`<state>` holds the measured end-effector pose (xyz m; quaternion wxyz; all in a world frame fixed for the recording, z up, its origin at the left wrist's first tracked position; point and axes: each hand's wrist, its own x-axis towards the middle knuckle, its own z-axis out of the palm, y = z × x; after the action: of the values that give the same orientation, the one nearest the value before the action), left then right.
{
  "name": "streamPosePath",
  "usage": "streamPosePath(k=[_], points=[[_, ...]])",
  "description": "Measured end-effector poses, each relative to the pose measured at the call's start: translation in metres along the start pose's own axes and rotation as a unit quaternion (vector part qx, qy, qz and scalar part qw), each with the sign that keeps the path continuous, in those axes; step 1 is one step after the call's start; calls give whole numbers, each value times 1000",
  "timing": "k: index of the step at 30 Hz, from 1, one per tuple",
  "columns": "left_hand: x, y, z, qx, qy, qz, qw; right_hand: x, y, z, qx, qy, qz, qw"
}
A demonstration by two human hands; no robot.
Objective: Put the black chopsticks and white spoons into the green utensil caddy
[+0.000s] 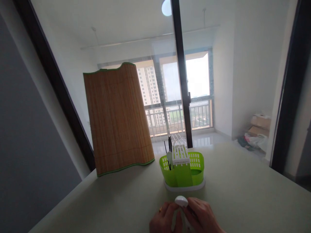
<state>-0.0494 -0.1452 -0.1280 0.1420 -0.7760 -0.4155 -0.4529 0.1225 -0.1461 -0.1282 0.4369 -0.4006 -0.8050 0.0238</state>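
At the near edge of the view, a white spoon (181,201) is held between my two hands, its bowl pointing away from me. My left hand (164,218), with a ring on one finger, pinches it from the left. Closed on it from the other side is my right hand (202,215); the handle is mostly hidden by the fingers. Just beyond stands a green utensil basket (183,176) with a white slotted rack (180,153) on top. Black chopsticks (169,145) and another white spoon (169,157) stand upright in its left compartment.
A bamboo mat (119,119) with green edging stands upright, slightly curved, on the white table (126,197) at the left. Behind the table is a glass door with a dark frame (181,74). Cardboard boxes (260,124) and bags lie on the floor beyond, at right.
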Motion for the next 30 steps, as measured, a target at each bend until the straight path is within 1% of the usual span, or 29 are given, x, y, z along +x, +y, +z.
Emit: streamPosePath(k=[2,4,6,10,11,13,15,17,19,20,22,24,27,30], points=[[13,1,-16,8,30,-7,999,0,-1,0,0,6,-3,1000],[23,4,-27,8,42,-2,999,1,-2,0,-3,16,-8,1000],[31,8,-33,6,43,28,999,2,-4,-1,-3,20,-16,1000],[43,13,-38,24,38,113,993,4,-9,-2,4,14,-28,999],[47,13,-42,32,39,125,991,4,-9,-3,10,10,-27,1000],[60,10,-54,50,41,127,990,4,-8,-3,28,-3,-17,999],[82,4,-70,71,59,114,989,4,-5,-4,42,-19,2,999],[110,-6,-87,100,102,97,985,2,-1,-3,48,-29,19,998],[140,-19,-97,130,152,81,976,2,2,-2,47,-35,29,998],[154,-25,-98,140,169,72,973,1,3,-2,45,-38,32,998],[176,-38,-92,149,185,54,970,1,4,0,35,-48,29,998],[190,-48,-77,147,174,35,973,1,4,1,21,-59,20,998],[195,-58,-45,144,113,6,983,1,4,5,4,-76,5,997],[188,-61,-16,146,35,-17,989,1,6,8,-4,-86,0,996]])
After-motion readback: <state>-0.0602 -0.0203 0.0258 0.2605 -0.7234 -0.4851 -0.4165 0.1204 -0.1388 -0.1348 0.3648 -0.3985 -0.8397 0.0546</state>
